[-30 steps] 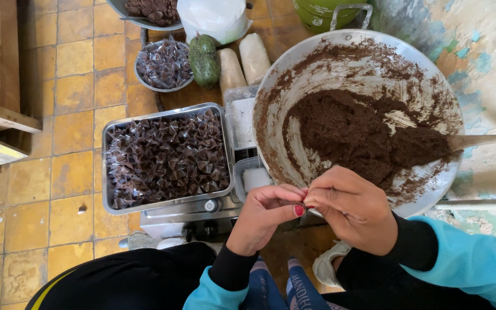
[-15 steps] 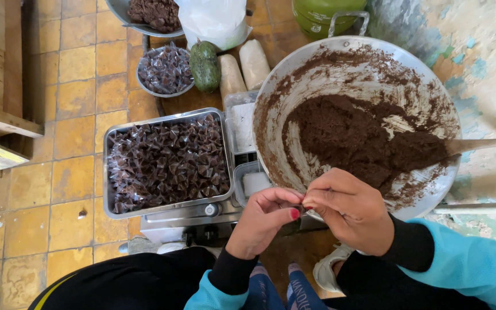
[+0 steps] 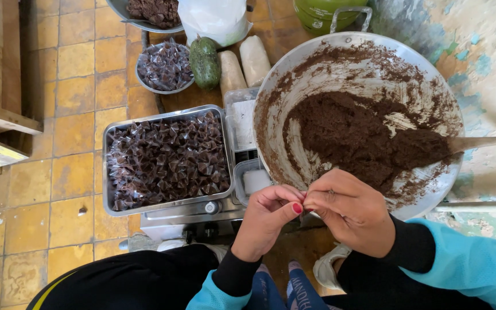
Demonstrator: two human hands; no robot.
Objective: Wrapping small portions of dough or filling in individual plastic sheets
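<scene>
A small clear wrapper (image 3: 303, 198), barely visible, sits pinched between both sets of fingertips, just over the near rim of the wide metal pan (image 3: 294, 74) of brown paste (image 3: 363, 140). It looks light, thin and slippery, probably best held at its twisted ends. The left hand (image 3: 266, 221) and right hand (image 3: 351, 211) meet thumb to thumb, each grip closed tight on the wrapper, wrists bent inward. To the left, a steel tray (image 3: 105, 172) holds many wrapped dark sweets (image 3: 167, 161); a small bowl (image 3: 140, 77) of them stands beyond.
</scene>
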